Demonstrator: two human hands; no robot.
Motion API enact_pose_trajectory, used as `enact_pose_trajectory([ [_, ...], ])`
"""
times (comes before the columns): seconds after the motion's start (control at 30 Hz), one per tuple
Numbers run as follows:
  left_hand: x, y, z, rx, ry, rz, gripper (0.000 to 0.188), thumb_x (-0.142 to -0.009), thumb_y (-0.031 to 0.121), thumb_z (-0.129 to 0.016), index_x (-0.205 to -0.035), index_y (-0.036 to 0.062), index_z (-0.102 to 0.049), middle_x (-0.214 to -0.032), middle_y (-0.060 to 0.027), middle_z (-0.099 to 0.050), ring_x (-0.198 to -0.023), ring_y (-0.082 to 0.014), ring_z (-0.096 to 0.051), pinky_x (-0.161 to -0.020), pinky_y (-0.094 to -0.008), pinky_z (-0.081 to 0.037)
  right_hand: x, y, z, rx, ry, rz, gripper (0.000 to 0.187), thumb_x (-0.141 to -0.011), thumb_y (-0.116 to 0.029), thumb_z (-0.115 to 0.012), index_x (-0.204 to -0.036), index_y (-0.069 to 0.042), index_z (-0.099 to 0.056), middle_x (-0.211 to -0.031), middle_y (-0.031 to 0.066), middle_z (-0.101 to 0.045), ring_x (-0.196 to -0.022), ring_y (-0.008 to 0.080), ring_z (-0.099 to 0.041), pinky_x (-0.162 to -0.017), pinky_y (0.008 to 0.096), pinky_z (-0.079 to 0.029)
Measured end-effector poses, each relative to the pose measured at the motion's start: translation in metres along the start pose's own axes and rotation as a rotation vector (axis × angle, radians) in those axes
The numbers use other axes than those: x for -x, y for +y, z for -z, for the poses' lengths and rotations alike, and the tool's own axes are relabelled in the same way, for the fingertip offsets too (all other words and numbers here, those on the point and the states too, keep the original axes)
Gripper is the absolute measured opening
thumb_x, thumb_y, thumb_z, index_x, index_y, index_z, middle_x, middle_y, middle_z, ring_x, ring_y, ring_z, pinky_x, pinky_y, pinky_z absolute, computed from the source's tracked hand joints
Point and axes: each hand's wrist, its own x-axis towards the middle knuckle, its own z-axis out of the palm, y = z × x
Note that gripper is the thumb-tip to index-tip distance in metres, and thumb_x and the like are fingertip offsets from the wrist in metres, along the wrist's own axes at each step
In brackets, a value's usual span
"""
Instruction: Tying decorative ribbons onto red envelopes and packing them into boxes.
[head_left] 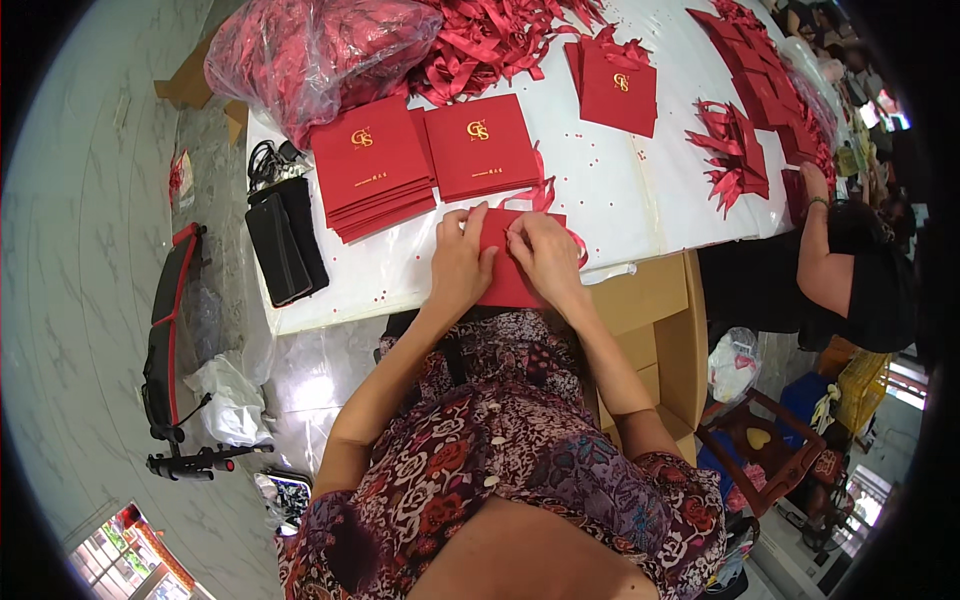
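Observation:
A flat red paper bag (507, 291) lies at the table's front edge, right in front of me. My left hand (462, 262) grips its left side, fingers along the top left and thumb on its face. With bent fingers pinched together, my right hand (547, 258) works on the upper middle of the bag; what lies between the fingertips is too small to make out. Red ribbon (541, 192) loops out above the bag and beside my right hand. Just beyond are two stacks of red bags with gold print, a left stack (365, 165) and a right stack (480, 145).
A dark phone (279, 248) rests on black cloth at the table's left edge. Behind are a clear plastic sack (310, 60) of red items and heaped red ribbons (490, 45). An open cardboard box (680, 340) stands beside my right arm. Another person's arm (822, 250) reaches in at the right.

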Motion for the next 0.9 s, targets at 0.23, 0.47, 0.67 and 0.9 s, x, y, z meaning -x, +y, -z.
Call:
enact_pose_trajectory([
  [0.23, -0.008, 0.002, 0.003, 0.044, -0.121, 0.022, 0.059, -0.075, 0.007, -0.078, -0.130, 0.0068, -0.054, -0.115, -0.0173, -0.049, -0.096, -0.0358, -0.061, -0.076, -0.0424, -0.054, -0.005, 0.002, -0.001, -0.119, 0.001, -0.071, 0.012, -0.083, -0.008, -0.070, -0.086, -0.002, -0.060, -0.076, 0.0130, -0.064, -0.074, 0.0311, -0.064, -0.066, 0.0424, -0.049],
  [0.47, -0.015, -0.003, -0.002, 0.055, -0.089, -0.033, 0.026, -0.082, 0.001, -0.067, -0.107, 0.0072, -0.061, -0.109, -0.0115, -0.057, -0.089, -0.0335, -0.063, -0.072, -0.0420, -0.053, -0.011, -0.005, -0.001, -0.233, -0.041, -0.250, 0.017, -0.079, -0.006, -0.074, -0.084, -0.002, -0.058, -0.070, 0.0115, -0.064, -0.065, 0.0270, -0.065, -0.059, 0.0374, -0.050],
  [0.67, -0.020, -0.006, -0.002, 0.077, -0.075, -0.125, 0.017, -0.084, 0.000, -0.062, -0.098, 0.0057, -0.055, -0.095, -0.0127, -0.061, -0.090, -0.0341, -0.062, -0.073, -0.0429, -0.051, -0.014, -0.001, 0.000, -0.360, -0.092, -0.270, 0.018, -0.079, -0.005, -0.074, -0.083, -0.001, -0.058, -0.065, 0.0098, -0.062, -0.060, 0.0215, -0.062, -0.058, 0.0338, -0.049],
  [0.9, -0.020, -0.005, -0.001, 0.143, -0.101, -0.116, 0.020, -0.081, -0.002, -0.062, -0.098, 0.0052, -0.055, -0.092, -0.0132, -0.063, -0.091, -0.0352, -0.062, -0.076, -0.0443, -0.051, -0.013, -0.005, 0.001, -0.270, -0.077, -0.338, 0.018, -0.077, -0.008, -0.075, -0.079, -0.002, -0.058, -0.064, 0.0088, -0.061, -0.060, 0.0201, -0.061, -0.058, 0.0339, -0.049],
])
